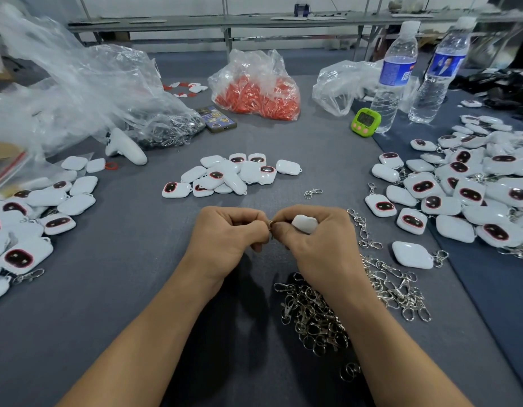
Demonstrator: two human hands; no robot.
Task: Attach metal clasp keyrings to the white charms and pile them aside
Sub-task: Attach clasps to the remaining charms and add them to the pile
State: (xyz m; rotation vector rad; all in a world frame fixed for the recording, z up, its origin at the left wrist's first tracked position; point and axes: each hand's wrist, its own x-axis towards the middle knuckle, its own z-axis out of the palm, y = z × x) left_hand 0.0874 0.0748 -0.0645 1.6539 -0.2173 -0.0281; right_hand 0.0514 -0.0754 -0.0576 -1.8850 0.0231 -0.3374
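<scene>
My two hands meet at the table's middle. My right hand (316, 239) grips a white charm (304, 224), its back showing between the fingers. My left hand (229, 233) pinches a small metal ring (270, 223) right at the charm's edge. A heap of loose metal clasp keyrings (316, 315) lies under and right of my right wrist. A small pile of bare white charms (233, 174) sits just beyond my hands. Charms with clasps attached are piled at the right (465, 198) and at the left (28, 221).
A bag of orange parts (257, 92), a phone (216, 118), a green timer (366, 121) and two water bottles (393, 74) stand at the back. Crumpled clear plastic bags (78, 83) and a white controller (123, 146) fill the left rear. One stray clasp (313, 193) lies ahead.
</scene>
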